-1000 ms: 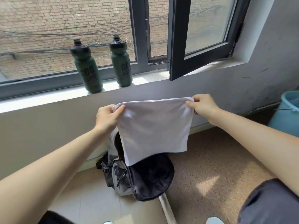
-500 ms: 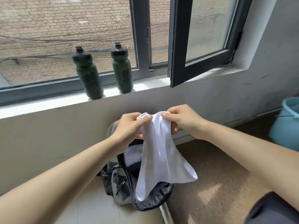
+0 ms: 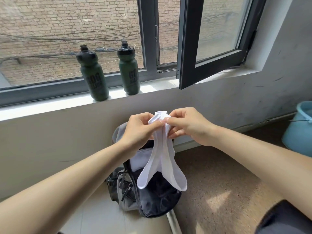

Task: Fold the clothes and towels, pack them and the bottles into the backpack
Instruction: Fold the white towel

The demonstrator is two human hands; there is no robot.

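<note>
Hands drawn together since earlier | left hand, right hand pinch soft white cloth, bunched narrow

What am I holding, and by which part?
A white cloth, pinched at its gathered top edge by left hand and right hand, hanging above the backpack.

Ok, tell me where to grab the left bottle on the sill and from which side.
Take the left bottle round its body, below the black cap, probably from the room side. It stands upright on the sill with the pane close behind it and the other bottle apart on its right, so front and left lie free.
</note>
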